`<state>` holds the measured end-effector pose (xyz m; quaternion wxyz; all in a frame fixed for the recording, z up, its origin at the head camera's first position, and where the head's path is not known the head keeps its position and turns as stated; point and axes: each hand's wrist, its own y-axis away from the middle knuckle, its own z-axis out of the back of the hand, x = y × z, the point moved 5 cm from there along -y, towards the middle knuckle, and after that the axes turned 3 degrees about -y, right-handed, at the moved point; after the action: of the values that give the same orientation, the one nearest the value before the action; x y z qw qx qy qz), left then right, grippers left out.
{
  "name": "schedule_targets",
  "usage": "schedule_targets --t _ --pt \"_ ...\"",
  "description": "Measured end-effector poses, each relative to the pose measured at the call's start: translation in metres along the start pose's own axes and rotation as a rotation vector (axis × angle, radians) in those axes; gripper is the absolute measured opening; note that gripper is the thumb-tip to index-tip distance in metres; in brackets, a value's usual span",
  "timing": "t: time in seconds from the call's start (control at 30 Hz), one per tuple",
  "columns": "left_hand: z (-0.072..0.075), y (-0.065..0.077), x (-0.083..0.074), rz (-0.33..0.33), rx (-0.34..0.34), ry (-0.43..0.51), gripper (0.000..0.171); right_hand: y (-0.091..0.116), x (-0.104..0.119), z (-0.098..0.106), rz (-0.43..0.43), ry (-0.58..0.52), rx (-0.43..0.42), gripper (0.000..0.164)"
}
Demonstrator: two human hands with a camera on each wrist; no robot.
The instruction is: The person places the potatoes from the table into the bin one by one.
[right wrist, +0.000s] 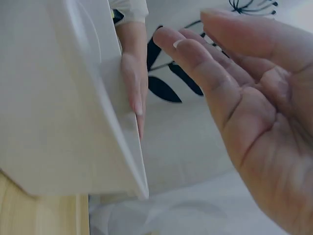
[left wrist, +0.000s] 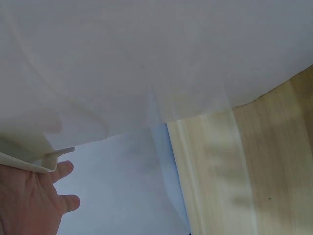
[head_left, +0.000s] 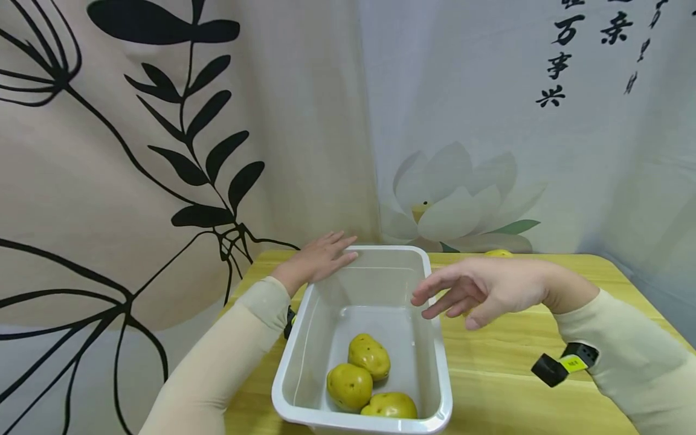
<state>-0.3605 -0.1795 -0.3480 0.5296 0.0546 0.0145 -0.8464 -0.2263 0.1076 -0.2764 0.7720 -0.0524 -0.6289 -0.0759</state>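
A white rectangular plastic bin (head_left: 361, 421) stands on the table. Three lumpy yellow potatoes (head_left: 350, 386) with dark specks lie together at its near end. My left hand (head_left: 326, 257) rests on the bin's far left corner, its fingers extended along the rim; in the left wrist view, part of the left hand (left wrist: 34, 200) shows against the rim. Over the right rim hovers my right hand (head_left: 489, 287), holding nothing, with fingers loosely bent and thumb apart. The right wrist view has the right hand (right wrist: 264, 112) beside the bin's outer wall (right wrist: 49, 107).
Behind my right hand, the top of another yellow object (head_left: 498, 253) peeks out near the table's far edge. The yellow wooden table (head_left: 489, 374) reaches a printed curtain (head_left: 304, 121) at the back. Black devices are strapped to both wrists, such as the right one (head_left: 565, 362).
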Motion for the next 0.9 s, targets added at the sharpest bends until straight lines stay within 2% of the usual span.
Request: schedule_targets --t 0.13,0.33,0.47,0.73,0.9 --pt "-0.001 0.000 -0.001 -0.002 0.002 0.006 0.070 0.023 -0.008 0.004 -0.008 -0.013 -0.054 0.061" --pt "-0.001 -0.002 -0.002 -0.004 -0.008 -0.008 0.070 0.054 -0.019 0.012 0.029 0.000 -0.123 0.062" --pt "-0.001 -0.002 -0.002 -0.005 -0.010 0.007 0.071 0.070 -0.028 0.019 -0.014 0.015 -0.198 0.061" --pt "-0.002 -0.001 0.003 -0.006 -0.016 0.013 0.070 0.089 -0.040 0.034 0.089 0.107 -0.223 0.064" --pt "-0.003 -0.002 0.003 -0.009 -0.018 0.009 0.069 0.098 -0.049 0.044 0.132 0.118 -0.253 0.065"
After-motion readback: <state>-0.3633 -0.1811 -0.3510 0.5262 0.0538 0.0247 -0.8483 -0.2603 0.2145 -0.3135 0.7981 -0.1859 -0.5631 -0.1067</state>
